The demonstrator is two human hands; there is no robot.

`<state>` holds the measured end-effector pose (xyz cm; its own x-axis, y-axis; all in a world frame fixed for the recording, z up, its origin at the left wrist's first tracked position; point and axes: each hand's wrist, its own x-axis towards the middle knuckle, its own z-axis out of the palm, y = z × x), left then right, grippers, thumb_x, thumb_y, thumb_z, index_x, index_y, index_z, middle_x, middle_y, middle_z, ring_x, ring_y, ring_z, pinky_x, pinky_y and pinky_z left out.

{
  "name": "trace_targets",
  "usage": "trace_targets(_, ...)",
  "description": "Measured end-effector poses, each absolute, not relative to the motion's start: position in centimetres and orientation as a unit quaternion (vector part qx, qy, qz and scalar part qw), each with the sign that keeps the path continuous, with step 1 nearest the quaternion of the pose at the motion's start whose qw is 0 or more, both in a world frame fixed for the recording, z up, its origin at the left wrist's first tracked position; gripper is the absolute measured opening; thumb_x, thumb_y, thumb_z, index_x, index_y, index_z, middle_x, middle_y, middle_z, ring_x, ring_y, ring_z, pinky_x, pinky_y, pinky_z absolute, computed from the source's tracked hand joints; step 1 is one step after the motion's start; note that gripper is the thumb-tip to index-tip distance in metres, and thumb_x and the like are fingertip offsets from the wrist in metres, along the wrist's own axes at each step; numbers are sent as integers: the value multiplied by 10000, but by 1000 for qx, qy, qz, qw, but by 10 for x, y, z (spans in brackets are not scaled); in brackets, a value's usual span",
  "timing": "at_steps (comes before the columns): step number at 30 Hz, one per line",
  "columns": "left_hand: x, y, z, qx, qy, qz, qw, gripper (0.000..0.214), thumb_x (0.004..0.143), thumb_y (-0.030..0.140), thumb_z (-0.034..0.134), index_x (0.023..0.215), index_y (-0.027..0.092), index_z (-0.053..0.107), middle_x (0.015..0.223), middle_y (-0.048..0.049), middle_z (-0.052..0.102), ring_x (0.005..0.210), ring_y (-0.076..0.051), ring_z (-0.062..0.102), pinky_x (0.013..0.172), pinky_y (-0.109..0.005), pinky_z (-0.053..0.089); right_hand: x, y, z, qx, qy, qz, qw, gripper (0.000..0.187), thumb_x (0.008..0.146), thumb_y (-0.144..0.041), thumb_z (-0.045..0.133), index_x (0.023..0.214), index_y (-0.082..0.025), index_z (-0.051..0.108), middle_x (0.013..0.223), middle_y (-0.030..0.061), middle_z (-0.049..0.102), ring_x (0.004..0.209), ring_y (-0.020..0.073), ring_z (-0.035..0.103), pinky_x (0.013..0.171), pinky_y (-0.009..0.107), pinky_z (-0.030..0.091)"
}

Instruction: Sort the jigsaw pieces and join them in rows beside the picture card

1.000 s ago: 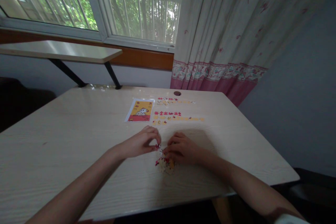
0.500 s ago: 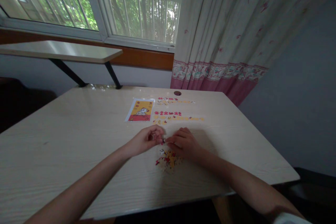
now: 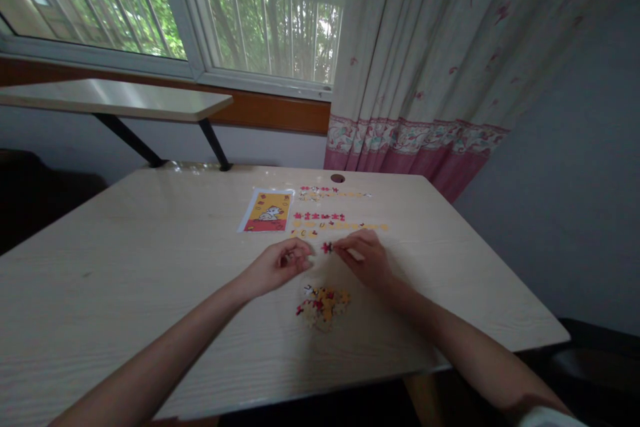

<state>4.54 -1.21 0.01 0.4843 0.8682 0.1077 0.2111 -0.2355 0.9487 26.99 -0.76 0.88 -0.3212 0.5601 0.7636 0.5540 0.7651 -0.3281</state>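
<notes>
A heap of small loose puzzle pieces (image 3: 324,304), red, yellow and white, lies on the pale wooden table (image 3: 125,280). My right hand (image 3: 364,257) pinches a red puzzle piece (image 3: 327,247) just above the heap. My left hand (image 3: 277,265) rests curled beside it, fingers closed on something I cannot make out. Farther back lie rows of sorted pieces (image 3: 340,221) in red and yellow, and a reference picture (image 3: 267,211) with a yellow and red design.
A round cable hole (image 3: 337,178) sits at the table's far edge. Behind are a window, a narrow shelf (image 3: 115,98) on black brackets and a patterned curtain (image 3: 430,60). The table's right corner drops off near my right forearm.
Both hands rose from the heap toward the sorted rows. My right hand moved right and back, now holding a red piece clear of the left hand.
</notes>
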Motion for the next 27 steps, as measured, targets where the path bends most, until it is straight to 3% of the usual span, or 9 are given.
trace_targets(4, 43, -12, 6, 733, 382, 318, 465, 212, 795, 345, 548, 789, 133, 562, 613, 29, 477, 546, -83, 376, 509, -202, 294, 286, 5, 19, -416, -717, 34, 559, 101, 808, -285, 592, 782, -218, 664, 717, 23, 634, 663, 136, 550, 610, 267, 435)
trace_targets(8, 43, -13, 9, 760, 368, 293, 449, 196, 806, 318, 517, 754, 134, 561, 638, 10, 502, 580, -97, 402, 532, -210, 315, 290, 11, 16, -419, -694, 49, 583, 91, 790, -280, 612, 775, -212, 670, 680, 13, 603, 592, 122, 512, 568, 257, 439)
trace_targets(22, 39, -11, 2, 798, 367, 251, 408, 121, 805, 231, 491, 775, 140, 564, 687, -3, 531, 614, -105, 445, 555, -210, 355, 290, 15, 10, -431, -703, 63, 562, 82, 780, -266, 619, 764, -218, 684, 709, 16, 628, 616, 121, 529, 599, 260, 448)
trace_targets(27, 39, -11, 2, 810, 377, 239, 381, 133, 808, 218, 477, 781, 135, 578, 671, -3, 536, 604, -106, 456, 541, -208, 355, 303, 61, 14, -438, -760, 89, 472, 89, 753, -273, 640, 772, -209, 699, 758, 31, 653, 742, 142, 574, 700, 276, 448)
